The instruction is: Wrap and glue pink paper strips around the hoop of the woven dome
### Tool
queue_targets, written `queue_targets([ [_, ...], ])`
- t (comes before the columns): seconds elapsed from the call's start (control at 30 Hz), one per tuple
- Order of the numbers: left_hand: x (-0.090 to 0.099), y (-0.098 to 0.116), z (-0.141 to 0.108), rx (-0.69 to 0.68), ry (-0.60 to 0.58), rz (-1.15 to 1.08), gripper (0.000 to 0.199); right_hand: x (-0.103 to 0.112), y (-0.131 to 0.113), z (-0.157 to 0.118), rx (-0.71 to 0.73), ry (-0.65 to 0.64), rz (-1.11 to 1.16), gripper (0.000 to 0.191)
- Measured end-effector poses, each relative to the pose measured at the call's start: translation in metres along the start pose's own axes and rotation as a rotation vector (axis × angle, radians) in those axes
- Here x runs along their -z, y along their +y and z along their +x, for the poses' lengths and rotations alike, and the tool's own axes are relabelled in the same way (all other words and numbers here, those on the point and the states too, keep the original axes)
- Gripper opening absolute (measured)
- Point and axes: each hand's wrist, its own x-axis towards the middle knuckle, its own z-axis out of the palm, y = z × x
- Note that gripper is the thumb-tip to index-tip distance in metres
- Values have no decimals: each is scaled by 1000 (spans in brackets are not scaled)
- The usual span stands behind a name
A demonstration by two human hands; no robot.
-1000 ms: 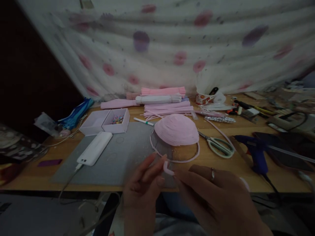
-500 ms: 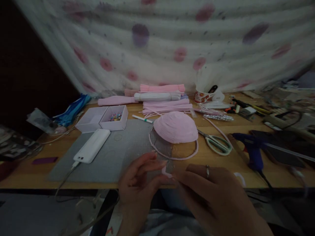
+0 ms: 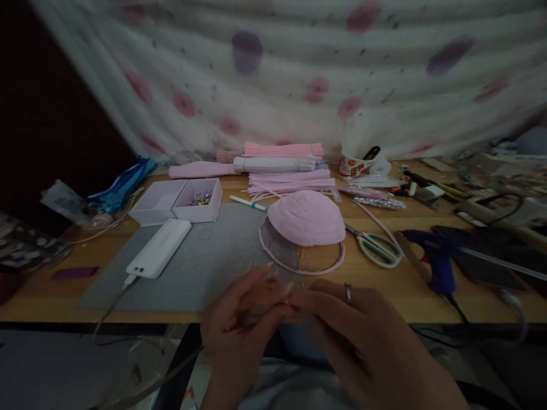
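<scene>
At the table's front edge, my left hand [image 3: 245, 327] and my right hand [image 3: 354, 327] meet at the fingertips. Both pinch a short piece of pink pipe cleaner, now almost wholly covered by the fingers. A ring is on my right hand. Just beyond them lies a pink dome [image 3: 306, 219] of coiled pipe cleaner, with a thin pink loop [image 3: 318, 272] standing out from its near side. Scissors [image 3: 379, 249] with pale green handles rest to the right of the dome.
Bundles of pipe cleaners [image 3: 282, 164] are stacked at the back. On the left are a white box of beads [image 3: 209, 212], a white power bank [image 3: 160, 249] and a grey mat [image 3: 188, 285]. A blue glue gun [image 3: 442, 262] lies right, its cord trailing over the edge.
My right hand has moved left against the left fingertips, covering the bent pink piece that showed between them. The small pale curved piece near my right hand is no longer visible.
</scene>
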Motion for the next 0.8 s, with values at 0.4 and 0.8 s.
queue_targets([
  [0.4,-7,-1,-4,-66,63,72,40,-2,9,-3,-15,-9,156,32],
  [0.8,-11,-4,-5,-21,125,33,44,-2,13,-4,-66,2,194,35],
])
